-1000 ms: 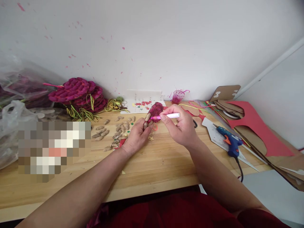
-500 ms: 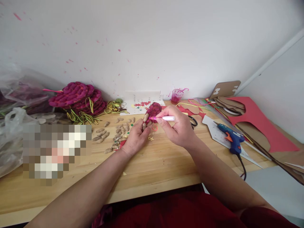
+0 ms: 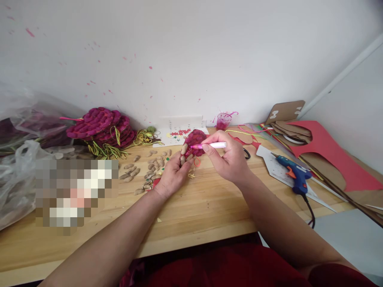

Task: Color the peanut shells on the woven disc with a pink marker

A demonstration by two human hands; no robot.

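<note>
Marker point(image 3: 218, 145) — pink-tipped, white-bodied — is pinched between the fingers of your right hand point(image 3: 229, 161), its tip at the peanut-covered piece point(image 3: 196, 137); contact is unclear. Your left hand point(image 3: 172, 176) clasps that piece's near end above the wooden table point(image 3: 212, 215). Loose peanuts point(image 3: 156, 164) lie beside your left hand, and 1 glue gun point(image 3: 299, 181) rests on white card point(image 3: 267, 159) to your right.

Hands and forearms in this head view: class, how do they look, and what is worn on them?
The left hand and right hand are ungloved, with no watch or bracelet visible. Both forearms are uncovered. A dark red sleeve shows at the lower right; the left sleeve is out of view.
</note>
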